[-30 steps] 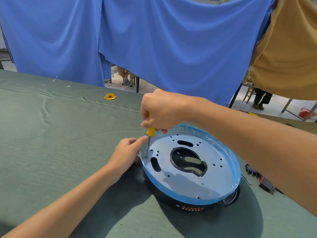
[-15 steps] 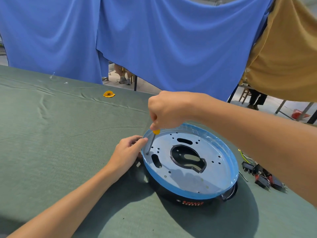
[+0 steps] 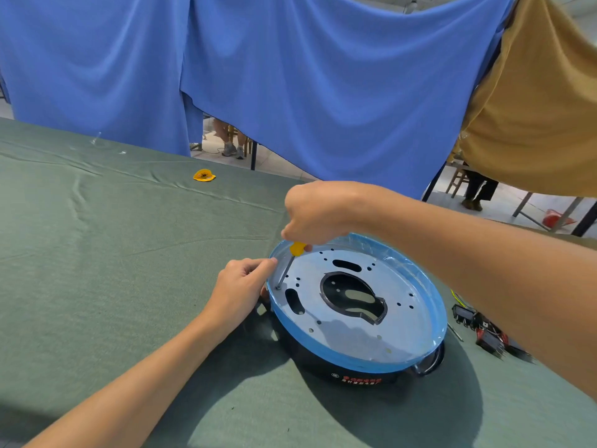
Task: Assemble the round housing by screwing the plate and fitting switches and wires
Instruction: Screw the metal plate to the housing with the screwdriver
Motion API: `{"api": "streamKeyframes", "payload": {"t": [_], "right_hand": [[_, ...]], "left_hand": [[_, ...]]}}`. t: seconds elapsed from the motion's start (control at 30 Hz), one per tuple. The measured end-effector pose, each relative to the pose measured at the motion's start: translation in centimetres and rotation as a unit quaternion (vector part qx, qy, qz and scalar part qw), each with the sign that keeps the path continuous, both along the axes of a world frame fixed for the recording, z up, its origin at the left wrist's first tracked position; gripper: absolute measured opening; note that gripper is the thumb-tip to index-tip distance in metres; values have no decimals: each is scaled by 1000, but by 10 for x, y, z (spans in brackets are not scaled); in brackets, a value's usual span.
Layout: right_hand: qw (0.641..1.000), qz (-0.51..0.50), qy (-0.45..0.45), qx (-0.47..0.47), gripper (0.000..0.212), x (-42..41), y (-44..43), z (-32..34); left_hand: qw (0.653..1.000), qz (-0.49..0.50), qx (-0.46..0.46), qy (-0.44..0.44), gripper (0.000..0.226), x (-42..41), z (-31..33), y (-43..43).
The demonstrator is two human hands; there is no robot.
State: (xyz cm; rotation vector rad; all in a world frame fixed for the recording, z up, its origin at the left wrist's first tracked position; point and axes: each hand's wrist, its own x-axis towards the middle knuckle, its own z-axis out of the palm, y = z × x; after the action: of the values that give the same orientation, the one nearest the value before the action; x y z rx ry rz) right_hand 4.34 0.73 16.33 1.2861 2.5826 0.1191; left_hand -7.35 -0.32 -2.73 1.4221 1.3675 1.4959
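The round black housing (image 3: 323, 363) sits upside down on the green table, its rim wrapped in blue film. A silver plate (image 3: 397, 324) with a large central cut-out and several holes lies inside it. My right hand (image 3: 318, 211) grips a yellow-handled screwdriver (image 3: 290, 263), whose tip stands on a screw at the plate's left edge. My left hand (image 3: 240, 286) rests against the housing's left rim, its forefinger touching the blue edge beside the shaft. Black and red switches with wires (image 3: 484, 331) lie to the right of the housing.
A small yellow part (image 3: 204, 175) lies far back on the green cloth (image 3: 97, 253). A thin metal rod (image 3: 455, 332) lies right of the housing. Blue and tan curtains hang behind the table. People's legs and chairs show beyond them.
My right hand with the screwdriver shifted slightly right and the shaft now leans more. The left hand stays at the rim. The camera view drifted, showing more of the switches.
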Motion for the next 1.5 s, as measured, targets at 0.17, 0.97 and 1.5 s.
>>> {"api": "streamKeyframes", "payload": {"t": [0.17, 0.97, 1.5], "right_hand": [[998, 58, -19, -28, 24, -3, -3, 12], [978, 163, -122, 47, 30, -17, -8, 9], [980, 173, -84, 55, 23, -7, -11, 10]], "left_hand": [[1000, 3, 2, 1, 52, 0, -1, 0], [998, 35, 16, 42, 67, 3, 3, -1], [1000, 16, 9, 1, 47, 6, 5, -4]]}}
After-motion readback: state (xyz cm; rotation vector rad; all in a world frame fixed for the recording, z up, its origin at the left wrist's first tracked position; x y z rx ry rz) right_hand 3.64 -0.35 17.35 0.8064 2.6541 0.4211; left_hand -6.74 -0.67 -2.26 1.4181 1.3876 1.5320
